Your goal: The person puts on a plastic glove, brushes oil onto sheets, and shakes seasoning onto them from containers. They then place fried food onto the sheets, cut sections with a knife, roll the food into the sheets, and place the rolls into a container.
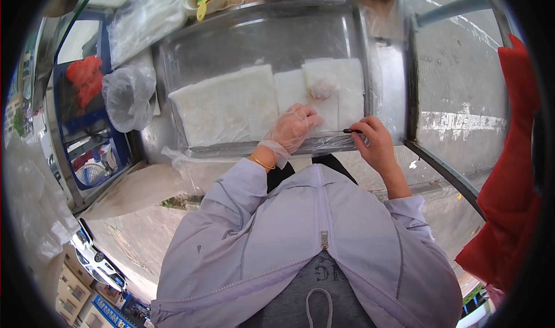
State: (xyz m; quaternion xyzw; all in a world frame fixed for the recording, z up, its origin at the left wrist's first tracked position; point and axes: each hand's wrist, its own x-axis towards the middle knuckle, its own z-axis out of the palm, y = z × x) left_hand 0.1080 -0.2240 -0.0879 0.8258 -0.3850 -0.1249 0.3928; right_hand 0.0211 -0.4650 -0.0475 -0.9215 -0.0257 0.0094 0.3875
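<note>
So far, the work is being judged as only partway along, from how the pieces are being supported by the metal tray [231, 47]. Towards the tray's left edge, a broad white sheet [222, 102] is being displayed flat, with no lump being borne by it, so that portion is being taken as unworked. Near the middle of the near edge, a narrower white sheet [287, 88] is being partly covered by the left hand [291, 130], which is being sheathed in clear plastic. Its fingers are being bent over the surface; whether anything is being pinched beneath them cannot be told. Farther right, a pale lump [322, 90] is being carried by the right-hand sheet [348, 71], near the tray's right edge; it is being left uncovered, and no wrapping is being shown around it. A straight line is being seen down that sheet, though whether a cut or a fold is being shown cannot be settled. By the tray's near right corner, a thin black-handled tool [351, 131] is being gripped by the right hand [373, 138], its shaft being pointed leftward towards the other hand's fingertips.
</note>
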